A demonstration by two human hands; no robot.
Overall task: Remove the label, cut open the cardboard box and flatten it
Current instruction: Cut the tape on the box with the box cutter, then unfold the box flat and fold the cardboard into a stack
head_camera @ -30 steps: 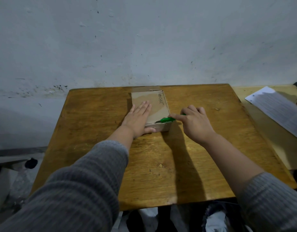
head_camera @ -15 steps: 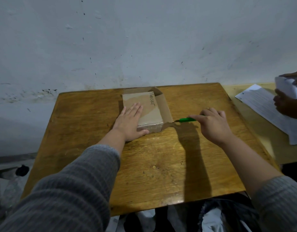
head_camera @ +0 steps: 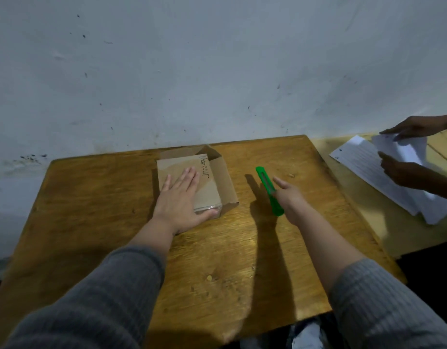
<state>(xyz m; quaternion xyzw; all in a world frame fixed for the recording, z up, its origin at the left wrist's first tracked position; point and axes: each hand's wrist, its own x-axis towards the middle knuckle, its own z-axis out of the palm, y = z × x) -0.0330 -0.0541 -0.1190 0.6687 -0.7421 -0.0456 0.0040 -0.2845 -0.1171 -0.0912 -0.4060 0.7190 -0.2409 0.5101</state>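
A small brown cardboard box with handwriting on its top lies at the back middle of the wooden table. Its right side flap is folded out and slopes down to the table; clear tape shows on the near end. My left hand presses flat on the box top, fingers spread. To the right of the box, my right hand holds a green utility cutter a little above the table, its tip pointing away from me. I cannot see a blade sticking out.
A second, paler table adjoins on the right, where another person's two hands handle white paper sheets. A stained white wall stands right behind the table. Small crumbs dot the wood.
My right hand drew the cutter off the box's near right corner and away to the right, turning it to point away. The box's right flap has come open. Another person's hands entered at right.
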